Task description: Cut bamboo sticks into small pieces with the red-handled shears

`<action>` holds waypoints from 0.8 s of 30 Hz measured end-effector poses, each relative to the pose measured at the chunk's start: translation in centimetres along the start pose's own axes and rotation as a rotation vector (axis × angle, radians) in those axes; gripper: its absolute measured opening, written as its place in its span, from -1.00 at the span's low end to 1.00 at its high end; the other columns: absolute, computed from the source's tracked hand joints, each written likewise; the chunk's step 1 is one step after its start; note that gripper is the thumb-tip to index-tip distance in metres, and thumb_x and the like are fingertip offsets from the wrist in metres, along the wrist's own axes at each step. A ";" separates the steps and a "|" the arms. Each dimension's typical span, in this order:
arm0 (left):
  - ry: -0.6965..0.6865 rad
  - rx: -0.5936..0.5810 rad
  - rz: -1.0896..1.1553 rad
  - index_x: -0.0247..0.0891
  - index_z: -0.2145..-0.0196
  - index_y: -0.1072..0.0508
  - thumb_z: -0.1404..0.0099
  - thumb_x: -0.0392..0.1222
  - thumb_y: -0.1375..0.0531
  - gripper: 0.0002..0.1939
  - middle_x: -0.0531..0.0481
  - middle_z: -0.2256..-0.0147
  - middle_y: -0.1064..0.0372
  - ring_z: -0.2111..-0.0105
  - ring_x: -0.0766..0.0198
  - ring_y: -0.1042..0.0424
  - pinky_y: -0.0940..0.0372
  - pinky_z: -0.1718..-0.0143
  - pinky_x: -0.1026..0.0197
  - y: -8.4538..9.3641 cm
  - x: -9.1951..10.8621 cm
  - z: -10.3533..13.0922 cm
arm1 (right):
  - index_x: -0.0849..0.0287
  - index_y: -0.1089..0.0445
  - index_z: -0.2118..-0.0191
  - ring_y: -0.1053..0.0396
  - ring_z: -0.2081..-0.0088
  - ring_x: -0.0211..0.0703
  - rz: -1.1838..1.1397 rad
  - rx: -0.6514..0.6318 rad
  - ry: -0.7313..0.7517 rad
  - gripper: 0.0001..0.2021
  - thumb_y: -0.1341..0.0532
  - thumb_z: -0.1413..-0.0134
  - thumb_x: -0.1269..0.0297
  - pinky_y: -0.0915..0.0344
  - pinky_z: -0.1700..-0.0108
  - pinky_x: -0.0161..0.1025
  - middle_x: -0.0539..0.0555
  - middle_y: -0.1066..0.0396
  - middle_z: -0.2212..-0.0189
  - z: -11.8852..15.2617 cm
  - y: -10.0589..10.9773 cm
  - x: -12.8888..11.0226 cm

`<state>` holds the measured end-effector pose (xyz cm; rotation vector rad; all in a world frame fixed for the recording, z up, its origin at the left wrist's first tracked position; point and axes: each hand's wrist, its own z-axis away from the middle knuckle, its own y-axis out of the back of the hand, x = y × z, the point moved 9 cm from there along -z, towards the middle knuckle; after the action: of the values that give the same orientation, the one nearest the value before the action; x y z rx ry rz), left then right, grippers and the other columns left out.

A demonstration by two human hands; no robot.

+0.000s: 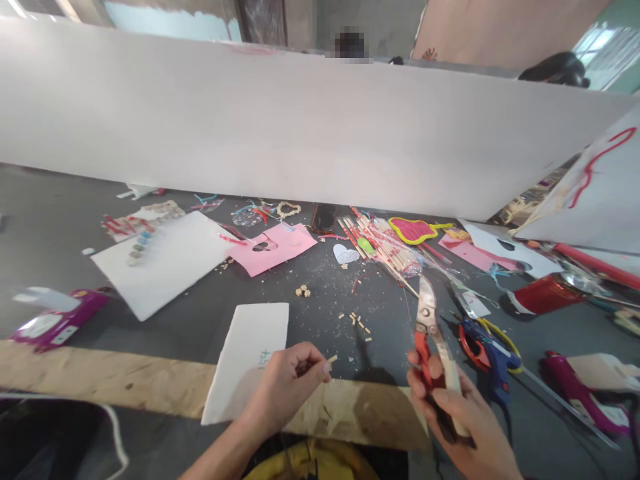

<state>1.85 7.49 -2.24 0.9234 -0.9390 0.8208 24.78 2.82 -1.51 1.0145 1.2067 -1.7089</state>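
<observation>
Between the thumb and forefinger of my left hand (295, 377) is a short piece of wooden stick (333, 359). My right hand (457, 407) is wrapped around a pair of pruning shears (431, 333), with one red and one pale handle and the blades pointing away from me. Several cut stick pieces (359, 323) lie scattered on the dark table between and beyond my hands. A small cluster of stick pieces (303, 291) sits farther left. Under my left wrist is a white sheet (250, 347) with some writing.
A bundle of striped sticks (385, 243) lies at the back beside pink paper (280, 247). Glue guns stand at both sides, a magenta one (60, 323) on the left and a blue one (495, 363) on the right. A red can (543, 293) lies at right. A white partition (300, 127) closes the back.
</observation>
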 end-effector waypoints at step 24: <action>0.000 0.095 0.507 -0.35 0.54 -0.35 -0.11 0.00 -0.21 -0.69 -0.01 0.59 -0.39 0.69 0.51 0.04 0.16 0.65 0.36 3.0 0.5 -0.8 | 0.15 -0.31 -0.01 -0.26 0.05 0.02 1.288 -0.280 0.583 -0.51 -0.13 0.15 0.45 -0.31 0.08 -0.11 0.24 -0.12 0.00 2.2 -6.1 0.7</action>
<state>-0.35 9.40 -1.17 0.7725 -1.1626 1.3032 18.54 1.99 0.36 1.6351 0.7224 -0.2408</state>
